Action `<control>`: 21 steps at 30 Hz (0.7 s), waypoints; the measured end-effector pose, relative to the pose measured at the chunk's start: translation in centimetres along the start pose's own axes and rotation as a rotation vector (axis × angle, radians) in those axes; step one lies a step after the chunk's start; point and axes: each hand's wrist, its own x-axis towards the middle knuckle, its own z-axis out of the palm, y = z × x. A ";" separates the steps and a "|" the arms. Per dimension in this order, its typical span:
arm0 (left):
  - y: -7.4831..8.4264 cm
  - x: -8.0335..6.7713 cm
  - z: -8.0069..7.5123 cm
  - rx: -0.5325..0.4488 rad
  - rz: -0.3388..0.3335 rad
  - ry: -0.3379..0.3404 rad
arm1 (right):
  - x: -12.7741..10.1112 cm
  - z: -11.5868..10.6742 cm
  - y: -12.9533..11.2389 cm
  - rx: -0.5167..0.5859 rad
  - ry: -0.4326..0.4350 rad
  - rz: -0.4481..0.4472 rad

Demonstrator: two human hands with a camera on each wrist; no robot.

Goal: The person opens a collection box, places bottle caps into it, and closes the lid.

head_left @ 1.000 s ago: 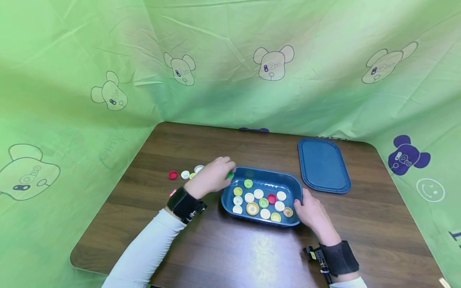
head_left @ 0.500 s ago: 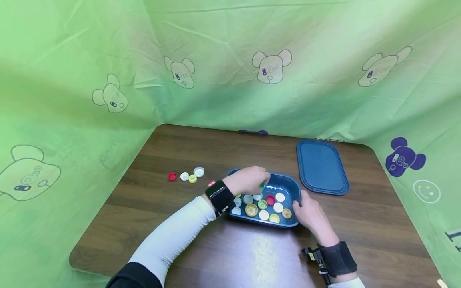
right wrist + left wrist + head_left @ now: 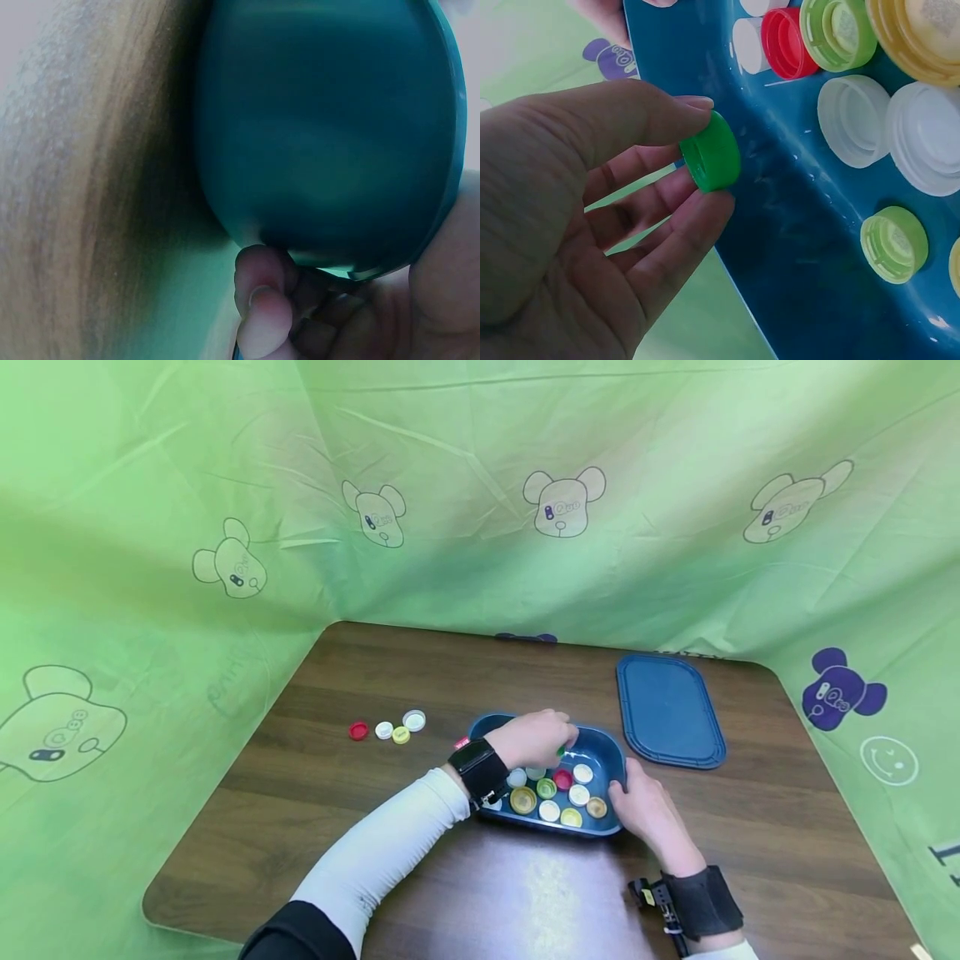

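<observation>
My left hand (image 3: 534,739) pinches a green bottle cap (image 3: 718,154) between thumb and fingertips, above the far side of a blue plastic tub (image 3: 602,750). Inside the tub lie several caps, among them a red cap (image 3: 562,779), a big tan-yellow cap (image 3: 522,800) and a light green cap (image 3: 895,245). The left forearm hides the tub's left part in the head view. At the tub's right end, my right hand (image 3: 648,806) grips the rim; the right wrist view shows fingers curled against the outer wall (image 3: 322,127).
On the brown table (image 3: 300,810), a red cap (image 3: 358,731), a yellow cap (image 3: 401,735) and white caps (image 3: 414,720) lie left of the tub. Another red cap (image 3: 462,742) peeks out by its left side. A blue lid (image 3: 671,710) lies behind to the right.
My left hand has carried the green cap rightward from the tub's left edge to over its far middle, slowing in the last half second. The right hand keeps its grip on the tub.
</observation>
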 end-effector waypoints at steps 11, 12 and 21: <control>-0.3 -0.2 0.3 0.038 -0.022 0.015 | 0.0 0.1 -0.1 -0.005 0.003 -0.011; -0.4 -0.4 0.2 0.037 -0.024 0.021 | 0.0 0.1 -0.1 -0.004 0.002 -0.011; -2.7 -3.9 -0.7 0.007 -0.083 0.112 | 0.0 0.0 0.0 -0.005 -0.006 0.001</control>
